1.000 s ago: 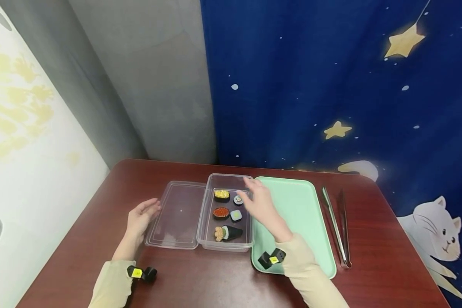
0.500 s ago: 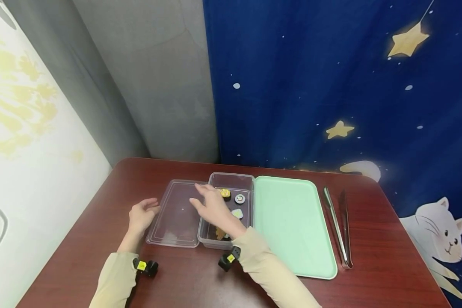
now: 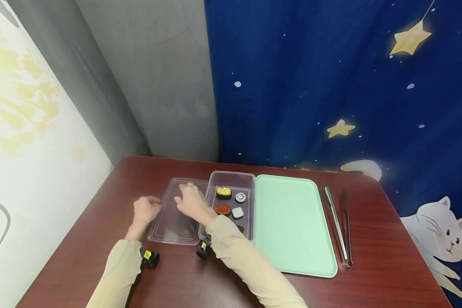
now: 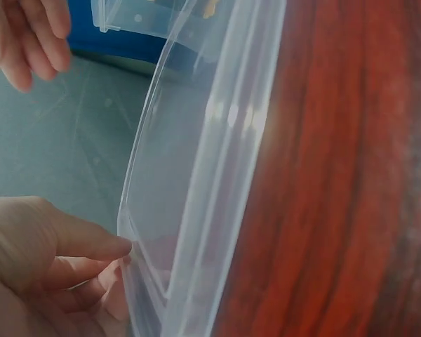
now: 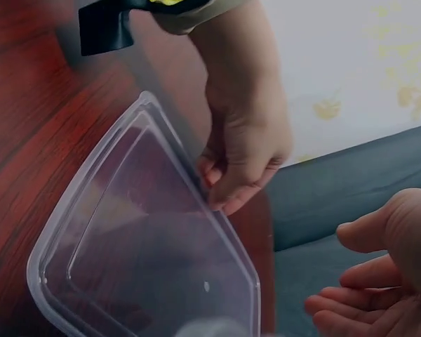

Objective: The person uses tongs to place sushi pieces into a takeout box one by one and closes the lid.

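Note:
A clear plastic lid (image 3: 173, 226) lies on the table left of a clear plastic box (image 3: 231, 178). My left hand (image 3: 145, 211) pinches the lid's left edge between thumb and fingers, as the left wrist view shows up close on the lid rim (image 4: 130, 260). Over the lid hovers my right hand (image 3: 192, 203), holding nothing, fingers spread in the right wrist view. Inside the box sit toy sushi pieces: a yellow-topped one (image 3: 223, 193), a red-topped one (image 3: 222, 209), a round roll (image 3: 240, 197) and a pale square roll (image 3: 237, 212). My right forearm hides most of a dark cone-shaped piece.
A mint-green tray (image 3: 292, 222) stands right beside the box. Metal tongs (image 3: 336, 226) lie to the right of the tray. Behind the reddish-brown table (image 3: 377, 239) hang a grey curtain and a blue one with stars.
My right hand has swung left from above the box and tray to above the lid. My left hand has closed from beside the lid onto its edge.

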`<state>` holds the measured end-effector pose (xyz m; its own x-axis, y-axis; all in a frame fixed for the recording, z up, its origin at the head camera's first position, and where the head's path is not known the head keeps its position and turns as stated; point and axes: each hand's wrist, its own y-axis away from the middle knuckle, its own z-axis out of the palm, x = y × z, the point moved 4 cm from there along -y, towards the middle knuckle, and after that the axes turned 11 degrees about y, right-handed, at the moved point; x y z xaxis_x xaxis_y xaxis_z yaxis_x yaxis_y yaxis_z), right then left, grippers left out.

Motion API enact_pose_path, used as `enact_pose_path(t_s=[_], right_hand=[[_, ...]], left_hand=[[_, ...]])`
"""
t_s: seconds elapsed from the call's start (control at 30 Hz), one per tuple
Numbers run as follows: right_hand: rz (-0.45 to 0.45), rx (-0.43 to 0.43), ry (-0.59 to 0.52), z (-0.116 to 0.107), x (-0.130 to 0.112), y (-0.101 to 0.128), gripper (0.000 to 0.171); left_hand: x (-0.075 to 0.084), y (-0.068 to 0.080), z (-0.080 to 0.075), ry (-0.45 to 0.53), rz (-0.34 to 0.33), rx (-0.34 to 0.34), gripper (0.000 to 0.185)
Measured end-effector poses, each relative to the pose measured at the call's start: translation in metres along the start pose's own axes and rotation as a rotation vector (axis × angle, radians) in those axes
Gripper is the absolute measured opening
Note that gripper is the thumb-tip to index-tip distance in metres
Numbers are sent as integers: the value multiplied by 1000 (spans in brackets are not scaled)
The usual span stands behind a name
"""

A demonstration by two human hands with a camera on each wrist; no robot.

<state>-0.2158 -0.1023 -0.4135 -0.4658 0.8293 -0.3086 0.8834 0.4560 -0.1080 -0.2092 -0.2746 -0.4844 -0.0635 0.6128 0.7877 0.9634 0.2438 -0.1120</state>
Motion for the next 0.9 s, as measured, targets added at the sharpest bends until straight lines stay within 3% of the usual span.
enact_pose_path(t_s=[0.2,0.47,0.57,0.73,0.9], right_hand=[[53,-58,179,16,-11,-12,14],[198,-188,336,34,-10,-17,21],[225,-189,361,38,-7,-18,26],[257,-169,386,37,-5,-20,19],[295,-126,420,37,-1,-22,23]], left_hand=[[0,-1,-4,-30,30,11,19],[-1,2,-14,-25,-11,-27,22],[-3,3,-18,-23,-18,-45,21],[-5,4,-24,-15,-34,-46,20],[-11,4,-30,1,-63,-42,20]])
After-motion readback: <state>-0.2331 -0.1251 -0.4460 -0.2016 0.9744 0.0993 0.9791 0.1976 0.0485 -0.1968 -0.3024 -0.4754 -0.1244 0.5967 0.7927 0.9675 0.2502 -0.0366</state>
